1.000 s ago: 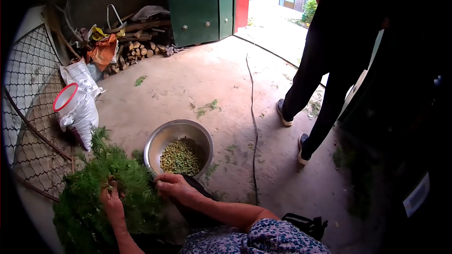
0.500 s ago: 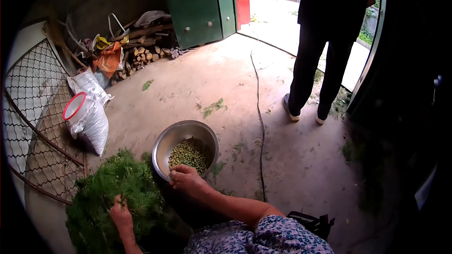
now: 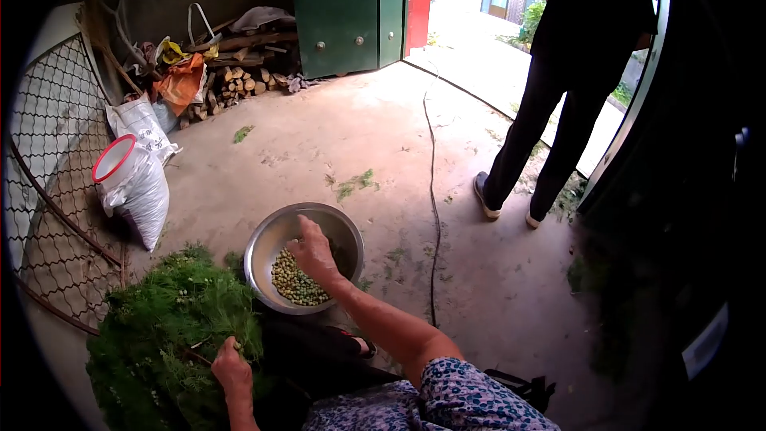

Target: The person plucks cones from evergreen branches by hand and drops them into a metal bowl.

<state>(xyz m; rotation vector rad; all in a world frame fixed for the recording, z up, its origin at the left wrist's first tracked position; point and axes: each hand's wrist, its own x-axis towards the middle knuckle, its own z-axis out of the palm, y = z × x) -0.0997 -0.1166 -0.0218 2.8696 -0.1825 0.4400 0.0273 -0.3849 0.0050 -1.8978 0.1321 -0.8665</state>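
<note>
A heap of feathery green plants [image 3: 171, 315], dotted with small pale beads, lies at my lower left. My left hand [image 3: 233, 369] is closed at the heap's right edge, pinching a thin stem of a feathery sprig. To the right of the heap stands a steel bowl [image 3: 345, 231], its bottom covered with small round green-yellow berries [image 3: 297, 281]. Over the bowl is my right hand [image 3: 316, 254], index finger stretched away from the thumb, with nothing visible between them. It hides part of the berries.
A person in dark clothes [image 3: 590, 40] stands at the doorway. A black cable [image 3: 433, 191] crosses the floor. White sacks [image 3: 144, 191], one with a red ring, stand left by a wire mesh panel [image 3: 60, 128]. Stacked firewood [image 3: 239, 84] lies near the green door [image 3: 339, 16].
My right hand has moved from the bowl's near rim to over its middle, and its fingers have opened. My left hand has shifted right and slightly down. The person leans more.
</note>
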